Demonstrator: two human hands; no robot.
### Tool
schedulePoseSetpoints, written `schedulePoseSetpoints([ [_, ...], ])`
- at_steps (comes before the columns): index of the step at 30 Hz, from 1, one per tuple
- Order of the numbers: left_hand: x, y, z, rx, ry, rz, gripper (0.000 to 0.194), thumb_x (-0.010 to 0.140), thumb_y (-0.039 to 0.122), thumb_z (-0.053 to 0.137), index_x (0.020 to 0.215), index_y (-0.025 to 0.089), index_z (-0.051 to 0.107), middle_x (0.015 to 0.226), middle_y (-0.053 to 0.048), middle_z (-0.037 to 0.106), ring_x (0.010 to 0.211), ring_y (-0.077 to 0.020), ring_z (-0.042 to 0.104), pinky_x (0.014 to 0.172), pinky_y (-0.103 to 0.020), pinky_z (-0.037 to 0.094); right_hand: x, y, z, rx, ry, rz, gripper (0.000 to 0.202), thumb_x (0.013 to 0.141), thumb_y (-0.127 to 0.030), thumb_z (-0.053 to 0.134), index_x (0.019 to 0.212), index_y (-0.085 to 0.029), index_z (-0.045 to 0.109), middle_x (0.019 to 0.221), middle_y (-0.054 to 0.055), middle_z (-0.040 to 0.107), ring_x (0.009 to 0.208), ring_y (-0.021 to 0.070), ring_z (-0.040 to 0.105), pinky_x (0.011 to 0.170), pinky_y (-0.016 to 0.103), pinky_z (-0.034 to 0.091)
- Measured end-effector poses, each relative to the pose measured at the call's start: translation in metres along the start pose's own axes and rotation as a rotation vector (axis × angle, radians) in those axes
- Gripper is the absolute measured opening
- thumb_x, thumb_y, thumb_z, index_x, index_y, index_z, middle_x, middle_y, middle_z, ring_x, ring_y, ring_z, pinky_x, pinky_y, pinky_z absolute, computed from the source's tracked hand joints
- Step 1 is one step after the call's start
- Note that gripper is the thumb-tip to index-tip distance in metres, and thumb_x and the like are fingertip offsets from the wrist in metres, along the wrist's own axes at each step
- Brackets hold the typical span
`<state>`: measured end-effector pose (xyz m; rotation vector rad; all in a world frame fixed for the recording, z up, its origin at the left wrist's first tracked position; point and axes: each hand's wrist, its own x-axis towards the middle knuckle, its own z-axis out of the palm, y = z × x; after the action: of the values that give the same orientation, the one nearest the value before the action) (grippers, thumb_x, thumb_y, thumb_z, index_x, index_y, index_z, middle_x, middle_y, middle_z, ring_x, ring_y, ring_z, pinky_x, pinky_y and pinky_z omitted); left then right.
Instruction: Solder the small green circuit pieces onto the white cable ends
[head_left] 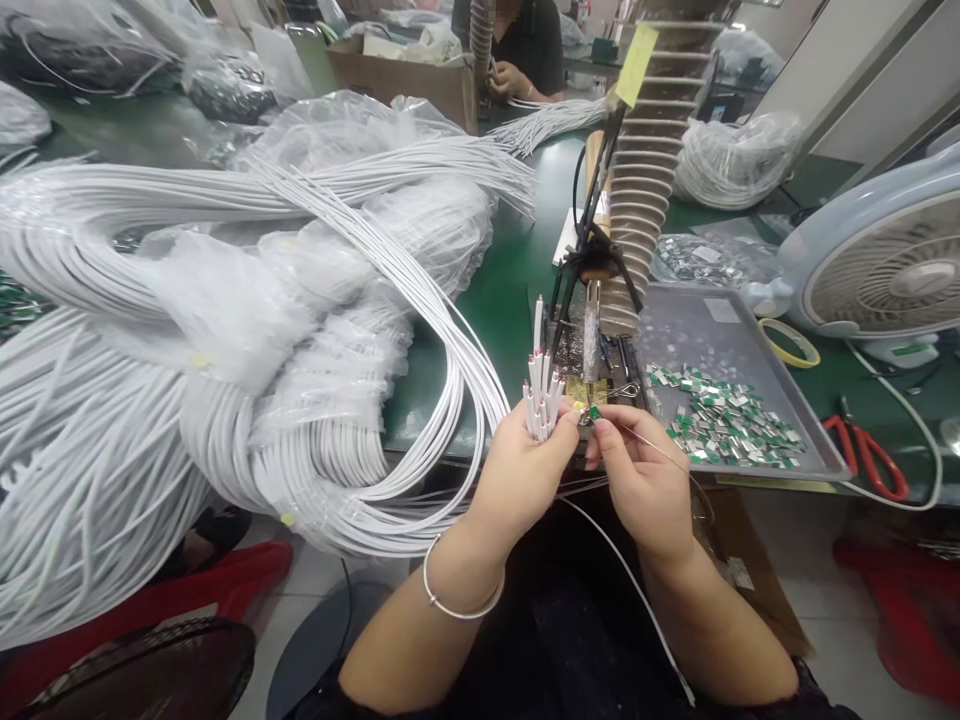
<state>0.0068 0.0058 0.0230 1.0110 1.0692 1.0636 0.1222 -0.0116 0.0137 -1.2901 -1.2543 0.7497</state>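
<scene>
My left hand is closed around a bundle of white cables, whose stripped ends with reddish tips point upward. The cables trail back to the left in a loop. Between the fingertips of my right hand is a small green circuit board, close to my left thumb. A thin wire runs across the right fingers. Just beyond both hands, a soldering iron hangs tip down in a black clamped holder. Whether its tip touches the board cannot be made out.
A grey tray of small green-and-silver boards lies at right, with red-handled scissors, a tape roll and a fan near it. A ribbed hose stands ahead. Wrapped cable bundles fill the left. Another person's hand is across the table.
</scene>
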Motion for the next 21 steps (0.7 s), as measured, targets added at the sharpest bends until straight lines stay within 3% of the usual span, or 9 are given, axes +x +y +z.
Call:
schedulePoseSetpoints([
  [7,0.001,-0.007,-0.003,0.035,0.011,0.003,0.014,0.082,0.028,0.055,0.078,0.016,0.059,0.058,0.005,0.045,0.052,-0.0078,0.038,0.056,-0.023,0.037,-0.006,0.012,-0.003,-0.111,-0.027,-0.049,0.009,0.084,-0.026,0.055,0.089,-0.019,0.059,0.067,-0.001,0.060,0.051,0.0094,0.056,0.050,0.024,0.051],
  [11,0.001,-0.006,-0.006,0.080,-0.011,0.025,0.012,0.080,0.026,0.056,0.075,0.017,0.060,0.066,0.002,0.054,0.056,-0.0087,0.044,0.060,-0.024,0.039,-0.007,0.019,-0.006,-0.246,-0.011,-0.246,0.008,0.085,-0.019,0.053,0.089,-0.021,0.059,0.082,0.003,0.060,0.067,0.0128,0.059,0.058,0.027,0.053],
  [15,0.000,-0.002,-0.011,0.157,-0.031,0.061,0.010,0.078,0.027,0.059,0.076,0.017,0.063,0.075,0.000,0.060,0.064,-0.0114,0.050,0.065,-0.026,0.041,-0.002,0.019,-0.008,-0.373,0.067,-0.483,0.014,0.084,-0.012,0.052,0.088,-0.022,0.061,0.078,0.003,0.058,0.073,0.0153,0.058,0.063,0.032,0.052],
  [21,-0.001,0.000,-0.013,0.226,-0.113,0.071,0.011,0.079,0.024,0.056,0.073,0.017,0.061,0.077,-0.002,0.062,0.075,-0.0148,0.056,0.075,-0.028,0.043,-0.001,0.019,-0.007,-0.375,0.021,-0.552,0.025,0.085,-0.009,0.046,0.101,-0.022,0.061,0.082,0.005,0.064,0.078,0.0179,0.062,0.069,0.036,0.054],
])
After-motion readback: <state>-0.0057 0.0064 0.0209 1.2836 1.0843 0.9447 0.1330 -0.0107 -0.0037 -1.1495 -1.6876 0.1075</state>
